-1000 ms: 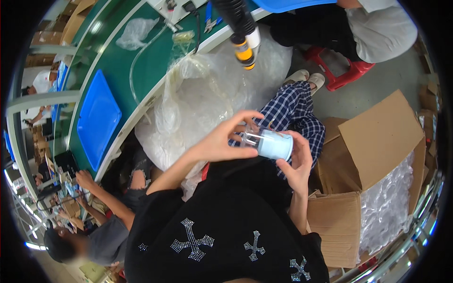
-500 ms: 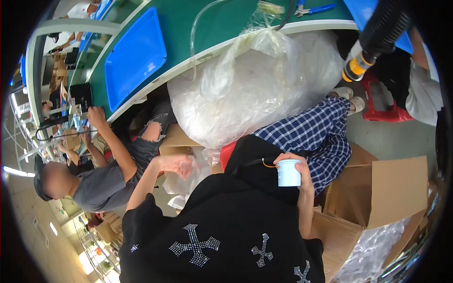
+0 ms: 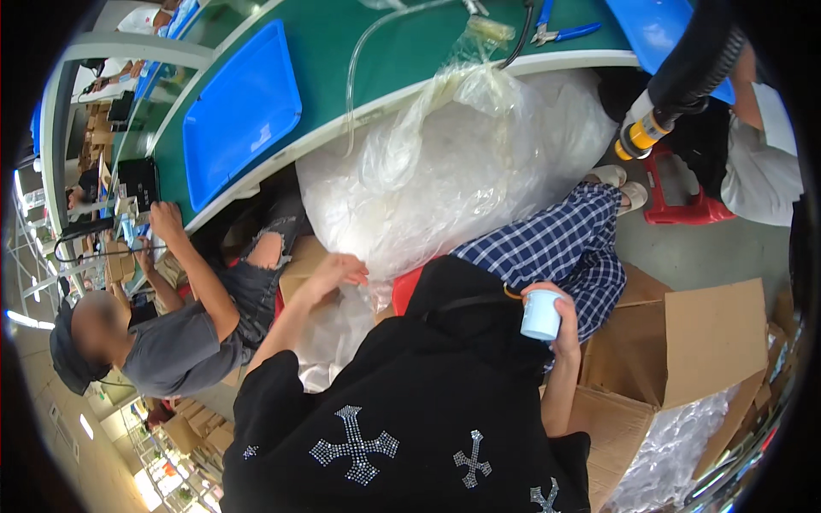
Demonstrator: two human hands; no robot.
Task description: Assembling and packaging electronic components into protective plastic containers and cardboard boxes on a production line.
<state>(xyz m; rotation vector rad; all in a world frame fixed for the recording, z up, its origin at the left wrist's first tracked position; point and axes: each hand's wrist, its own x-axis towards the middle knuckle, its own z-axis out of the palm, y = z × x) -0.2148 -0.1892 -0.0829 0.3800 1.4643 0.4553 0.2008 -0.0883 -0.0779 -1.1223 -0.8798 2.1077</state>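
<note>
My right hand [image 3: 566, 321] is wrapped round a small light-blue cup [image 3: 540, 315], held upright beside my lap. A short orange strand shows at the cup's rim; what it belongs to cannot be made out. On the other side, my left hand [image 3: 339, 272] is raised with its fingers loosely stretched and nothing visible in them. It hovers by the lower edge of a big clear plastic bag [image 3: 410, 205]. Under that hand lie crumpled clear plastic bags [image 3: 335, 333].
A green bench [image 3: 329, 51] holds a blue tray [image 3: 244, 115] and blue-handled pliers [image 3: 564, 32]. A black and yellow tool [image 3: 646, 132] hangs at upper right. An open cardboard box [image 3: 629, 350] stands right. A co-worker [image 3: 184, 338] sits left; a red stool [image 3: 684, 201] is at far right.
My left hand has moved slightly up and right, its fingers straighter now. My right hand has shifted a little right with the cup, which now leans slightly.
</note>
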